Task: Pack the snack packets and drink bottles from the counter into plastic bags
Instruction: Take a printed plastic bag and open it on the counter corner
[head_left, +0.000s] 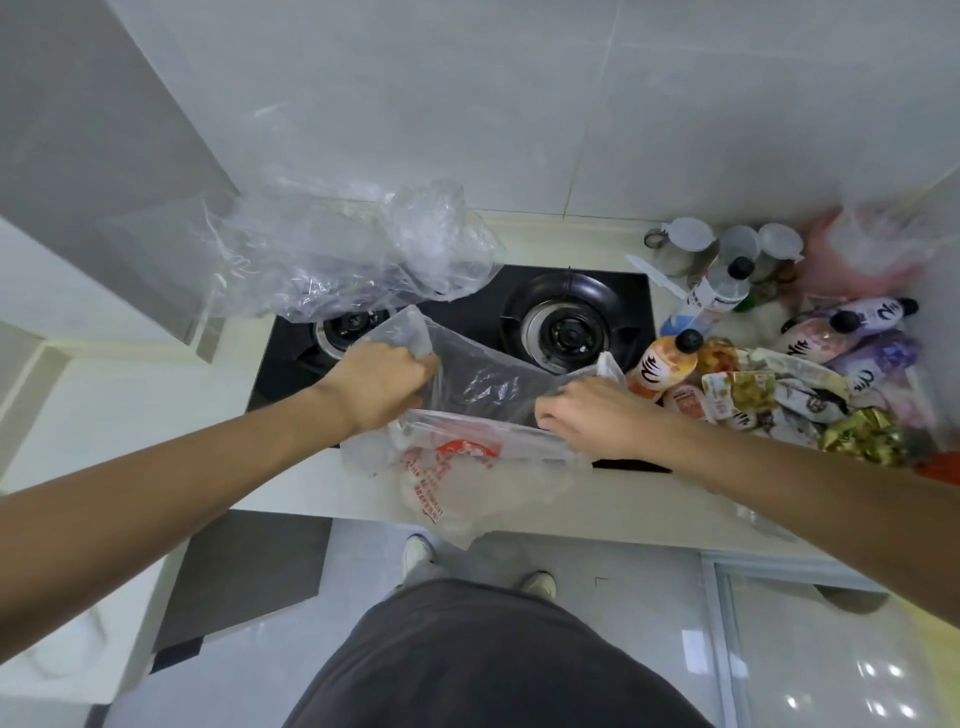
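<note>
A clear plastic bag with red print (457, 457) lies over the counter's front edge and the hob. My left hand (382, 382) grips its left rim and my right hand (592, 415) grips its right rim, holding the mouth apart. To the right, snack packets (753, 389) lie in a heap with drink bottles: an orange bottle (662, 366), purple bottles (857, 332) and a clear bottle with a black cap (719, 291).
A black two-burner gas hob (561, 317) lies under the bag. More crumpled clear plastic bags (353, 249) sit at the hob's back left. White lidded jars (685, 244) and a pink bag (857, 254) stand at the back right. The tiled wall is close behind.
</note>
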